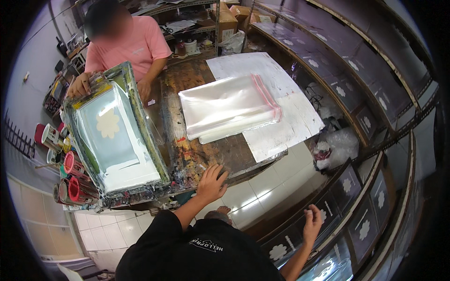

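Fingers spread, my left hand [212, 183] rests at the near edge of the paint-stained wooden table [206, 157]. It holds nothing. My right hand [312, 225] hangs out to the right beside a drying rack, its fingers loosely apart with nothing visible in them. On the table lies a stack of clear plastic bags [225, 105] with red-edged seals, partly over white sheets [281, 133]. To the left, a screen-printing frame [105, 150] is tilted up, its pale mesh showing a cream flower shape. A co-worker's hand [79, 85] grips its far end.
A co-worker in a pink shirt [152, 40] is across the table. Several ink cans [77, 189] crowd the left side. Drying racks [323, 61] holding clear sheets printed with white flowers curve along the right. A clear plastic bundle [340, 145] lies beyond the table's right end.
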Motion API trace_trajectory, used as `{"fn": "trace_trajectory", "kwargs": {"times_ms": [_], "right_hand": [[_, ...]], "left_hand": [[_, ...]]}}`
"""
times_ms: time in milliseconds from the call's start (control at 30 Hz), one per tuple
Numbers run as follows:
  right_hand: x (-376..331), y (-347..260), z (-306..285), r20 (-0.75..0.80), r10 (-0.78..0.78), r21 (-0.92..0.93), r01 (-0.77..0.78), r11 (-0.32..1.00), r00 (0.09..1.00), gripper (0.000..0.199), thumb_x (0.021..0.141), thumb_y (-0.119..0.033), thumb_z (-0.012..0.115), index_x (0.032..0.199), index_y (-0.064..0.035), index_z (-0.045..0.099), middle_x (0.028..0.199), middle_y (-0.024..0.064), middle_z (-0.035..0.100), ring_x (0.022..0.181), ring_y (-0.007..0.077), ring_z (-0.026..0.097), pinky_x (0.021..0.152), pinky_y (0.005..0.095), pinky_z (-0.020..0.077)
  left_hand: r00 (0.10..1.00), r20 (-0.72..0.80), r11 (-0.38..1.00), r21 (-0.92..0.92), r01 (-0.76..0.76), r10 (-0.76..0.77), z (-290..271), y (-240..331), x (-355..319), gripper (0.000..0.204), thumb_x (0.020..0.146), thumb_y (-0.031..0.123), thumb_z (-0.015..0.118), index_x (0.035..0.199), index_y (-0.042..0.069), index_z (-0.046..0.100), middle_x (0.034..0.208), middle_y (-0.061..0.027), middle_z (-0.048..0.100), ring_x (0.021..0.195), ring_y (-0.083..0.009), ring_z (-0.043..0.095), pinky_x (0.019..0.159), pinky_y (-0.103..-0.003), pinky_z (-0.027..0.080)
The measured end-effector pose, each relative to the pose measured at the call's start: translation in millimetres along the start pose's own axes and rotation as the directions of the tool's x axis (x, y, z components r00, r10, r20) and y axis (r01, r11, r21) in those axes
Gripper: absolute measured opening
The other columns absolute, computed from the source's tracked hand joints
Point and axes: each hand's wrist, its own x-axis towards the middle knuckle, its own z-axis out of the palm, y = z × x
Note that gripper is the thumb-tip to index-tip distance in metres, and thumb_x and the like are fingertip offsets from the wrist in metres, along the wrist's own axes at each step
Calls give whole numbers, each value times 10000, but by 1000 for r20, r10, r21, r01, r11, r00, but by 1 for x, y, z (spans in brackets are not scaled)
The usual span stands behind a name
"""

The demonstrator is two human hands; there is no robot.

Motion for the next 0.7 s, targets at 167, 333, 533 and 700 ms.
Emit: {"fn": "trace_trajectory", "kwargs": {"times_ms": [167, 333, 533, 700], "right_hand": [[-9, 13, 24, 37, 65, 93, -68, 993, 997, 253, 988, -81, 571, 1211, 30, 613, 1111, 94, 659, 991, 178, 651, 892, 295, 500], [-24, 9, 66, 185, 110, 53, -122, 991, 977, 290, 971, -97, 599, 1220, 49, 617, 1132, 129, 676, 1000, 189, 654, 919, 305, 496], [-35, 15, 98, 266, 58, -74, -40, 996, 962, 262, 933, -119, 642, 1164, 2, 668, 1067, 112, 701, 894, 172, 645, 803, 302, 510], [-37, -7, 103, 286, 23, -118, 12, 993, 958, 263, 923, -125, 641, 1159, -17, 677, 1064, 113, 700, 855, 178, 653, 742, 295, 509]], "left_hand": [[999, 17, 988, -143, 51, -49, -7, -2, 1, 479, 817, 240, 716, 1256, 86, 603, 1386, -185, 490, 1350, -378, 409, 1135, -516, 321], [985, -74, 925, -359, 120, -156, -27, 4, 21, 486, 819, 186, 710, 1271, 53, 591, 1395, -207, 472, 1359, -403, 387, 1134, -523, 314], [954, -299, 993, 122, 0, 37, -90, 6, 114, 662, 778, 174, 747, 1375, 28, 502, 1458, -238, 407, 1370, -433, 362, 1145, -595, 254], [998, -53, 942, 335, -15, 35, -69, -21, 189, 843, 750, 225, 798, 1459, 20, 391, 1481, -213, 403, 1376, -387, 381, 1160, -603, 223]]}}
